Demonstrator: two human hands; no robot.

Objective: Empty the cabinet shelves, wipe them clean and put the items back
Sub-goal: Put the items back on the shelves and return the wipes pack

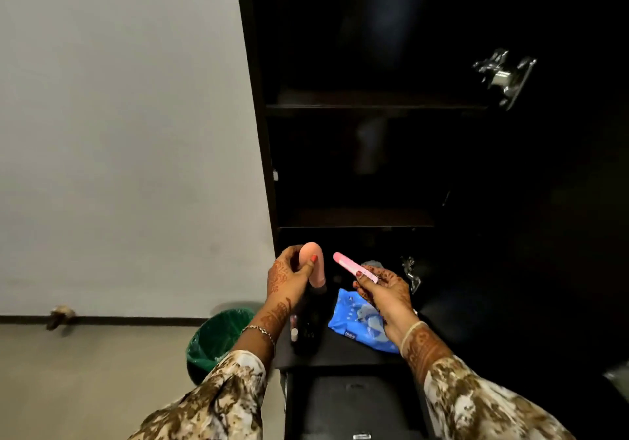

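A dark open cabinet (374,106) fills the right half of the head view, with two dim shelves that look bare. My left hand (289,278) grips a peach tube (311,262) held upright in front of the lowest shelf. My right hand (384,286) holds a slim pink stick (352,266), pointing up and left. Below my hands, on a dark ledge (340,354), lie a blue wipes packet (357,324), a dark bottle (309,324) and a small pink-and-white tube (293,329).
A green-lined waste bin (218,341) stands on the floor left of the cabinet, against the white wall (119,150). The open cabinet door with metal hinges (503,75) is at the right. A dark drawer front (354,405) sits below the ledge.
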